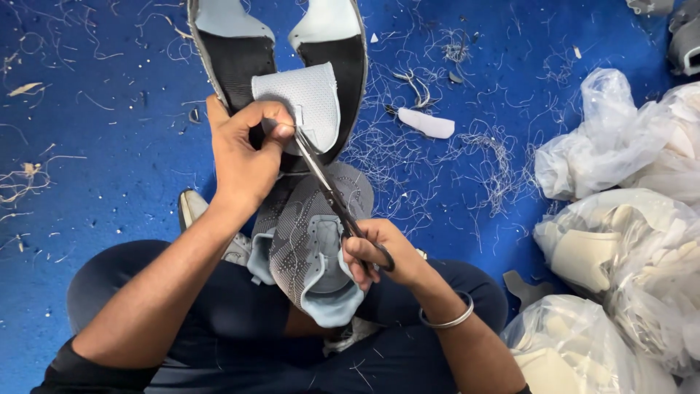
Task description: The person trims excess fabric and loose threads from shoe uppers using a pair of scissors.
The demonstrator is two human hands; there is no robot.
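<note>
Left hand (244, 157): fingers pinch the grey mesh tongue (302, 102) of the unfinished grey knit shoe upper (310, 233).
Right hand (383, 252): fingers closed through the handles of the black scissors (332, 193), blades at the tongue's edge.
Upper: rests on the lap, above the blue floor (109, 146).
Right side: clear plastic bags of shoe parts (620, 219).

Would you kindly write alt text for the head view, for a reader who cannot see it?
Seen from above, a seated person's left hand pinches the grey tongue of a shoe upper while the right hand works scissors at its edge. The upper lies over their lap on a blue floor strewn with thread trimmings, with clear bags of parts at right.
</note>
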